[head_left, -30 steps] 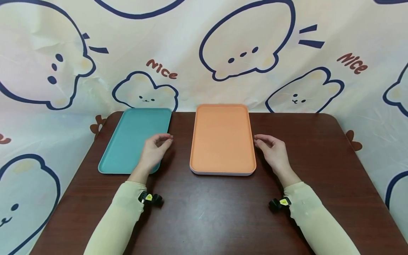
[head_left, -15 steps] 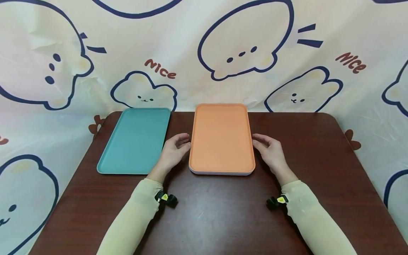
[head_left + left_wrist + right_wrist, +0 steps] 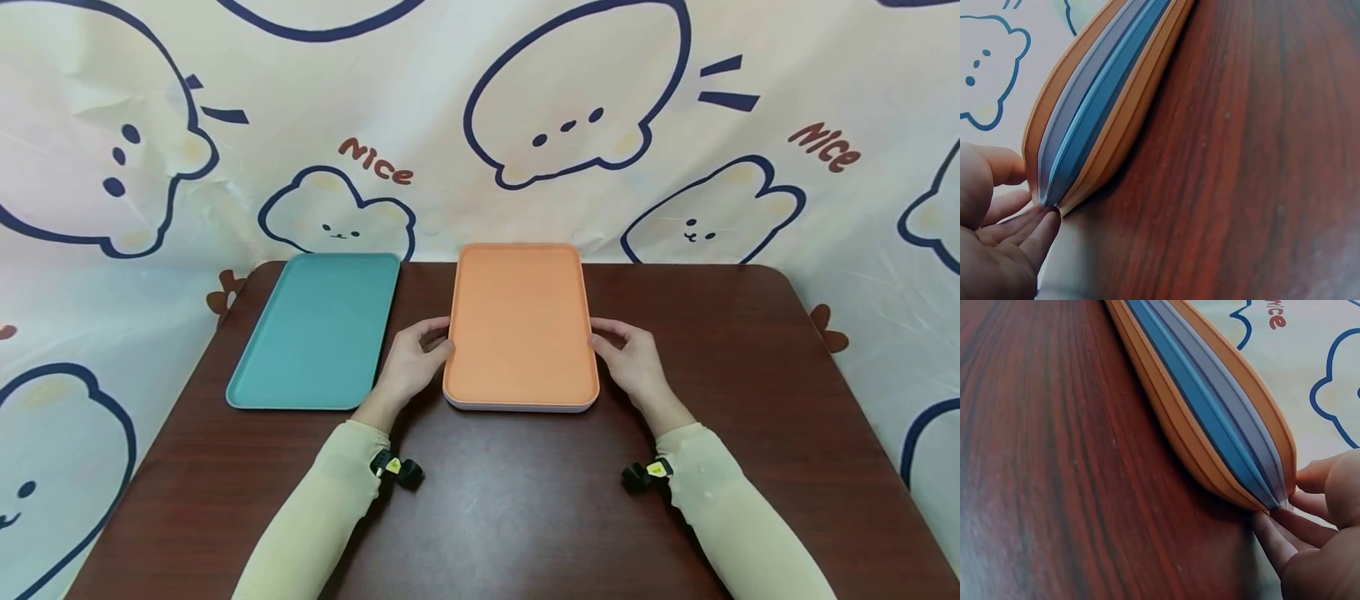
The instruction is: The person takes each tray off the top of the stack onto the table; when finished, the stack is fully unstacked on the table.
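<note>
A stack of rectangular trays stands mid-table in the head view. Its top tray is orange [image 3: 522, 325]; the left wrist view shows a lilac tray [image 3: 1063, 115] under it, then a blue tray [image 3: 1094, 112] and an orange one [image 3: 1132, 112] at the bottom. My left hand [image 3: 411, 362] is at the stack's left side, fingertips touching the tray edges. On the opposite side, my right hand [image 3: 633, 358] has its thumb and fingertips against the edges in the same manner. Fingers of both hands are spread over the sides and fairly straight. The stack lies level on the table.
A teal tray [image 3: 318, 333] lies left of the stack, beside my left hand and wrist. The dark brown wooden table [image 3: 480, 500] meets a cartoon-printed backdrop [image 3: 517, 208] at its far edge. Small black wrist cameras [image 3: 408, 473] sit on both sleeves.
My left hand has moved right, from over the teal tray's edge to the stack's left side. My right hand has shifted slightly left against the stack. The trays stay in place.
</note>
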{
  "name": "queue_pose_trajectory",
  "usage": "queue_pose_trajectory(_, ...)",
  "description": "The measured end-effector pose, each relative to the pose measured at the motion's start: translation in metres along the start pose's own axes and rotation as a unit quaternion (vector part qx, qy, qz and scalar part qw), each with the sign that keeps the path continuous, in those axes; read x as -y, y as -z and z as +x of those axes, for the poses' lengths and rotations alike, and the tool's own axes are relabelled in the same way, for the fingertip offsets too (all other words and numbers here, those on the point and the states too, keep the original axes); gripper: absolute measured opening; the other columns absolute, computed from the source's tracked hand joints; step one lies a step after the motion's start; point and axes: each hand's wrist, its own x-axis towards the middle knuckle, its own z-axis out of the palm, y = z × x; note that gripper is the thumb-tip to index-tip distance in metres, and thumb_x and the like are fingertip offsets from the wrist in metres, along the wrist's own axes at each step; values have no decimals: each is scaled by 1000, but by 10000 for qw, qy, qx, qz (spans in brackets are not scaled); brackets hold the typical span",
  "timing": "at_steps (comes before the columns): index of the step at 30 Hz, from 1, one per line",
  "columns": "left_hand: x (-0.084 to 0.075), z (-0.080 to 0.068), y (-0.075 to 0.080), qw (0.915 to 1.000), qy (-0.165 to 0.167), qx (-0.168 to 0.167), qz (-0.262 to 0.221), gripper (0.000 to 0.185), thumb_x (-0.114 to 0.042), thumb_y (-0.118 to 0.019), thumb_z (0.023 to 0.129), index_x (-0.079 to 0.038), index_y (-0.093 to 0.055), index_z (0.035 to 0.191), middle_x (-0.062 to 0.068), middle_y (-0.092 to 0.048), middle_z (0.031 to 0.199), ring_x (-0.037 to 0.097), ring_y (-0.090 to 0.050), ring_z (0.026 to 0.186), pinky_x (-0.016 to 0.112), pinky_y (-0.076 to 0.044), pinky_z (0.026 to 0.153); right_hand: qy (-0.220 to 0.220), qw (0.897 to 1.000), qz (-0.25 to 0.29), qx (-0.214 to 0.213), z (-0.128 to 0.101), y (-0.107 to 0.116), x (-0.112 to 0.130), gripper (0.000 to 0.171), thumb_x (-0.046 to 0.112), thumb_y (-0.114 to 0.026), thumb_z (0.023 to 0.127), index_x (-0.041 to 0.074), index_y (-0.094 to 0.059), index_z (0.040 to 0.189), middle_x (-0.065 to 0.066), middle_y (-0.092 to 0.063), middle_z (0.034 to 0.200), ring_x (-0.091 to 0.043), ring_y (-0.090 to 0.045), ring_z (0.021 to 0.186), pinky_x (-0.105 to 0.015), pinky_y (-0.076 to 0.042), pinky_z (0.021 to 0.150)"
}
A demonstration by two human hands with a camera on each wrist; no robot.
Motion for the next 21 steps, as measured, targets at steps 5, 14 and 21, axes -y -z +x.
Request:
queue_pose_trajectory(5, 4, -1, 6, 9999, 31, -109, 77, 39, -15, -60, 92, -9, -57, 130, 8, -55, 132, 22, -56, 120, 34, -51, 92, 67, 10000, 54, 11, 3, -7, 1, 31, 22, -67, 90, 13, -68, 119, -6, -62, 125, -17, -47, 124, -41, -37, 106)
queue_pose_trajectory(14, 11, -3, 28, 9997, -114, -185, 108, 38, -8, -58, 92, -4, -56, 130, 13, -57, 130, 26, -56, 120, 37, -50, 94, 199, 9996, 133, 154, 4, -30, 9, 29, 22, -67, 89, 14, -68, 118, -5, -63, 123, -19, -48, 125, -42, -37, 107)
queue_pose_trajectory(21, 15, -7, 50, 9982, -268, -309, 443, 38, -6, -56, 93, -2, -56, 130, 16, -59, 128, 28, -57, 118, 41, -51, 92, 310, 9993, 148, 161, 6, -54, 16, 29, 22, -67, 89, 15, -69, 117, -4, -63, 124, -17, -47, 126, -41, -37, 107)
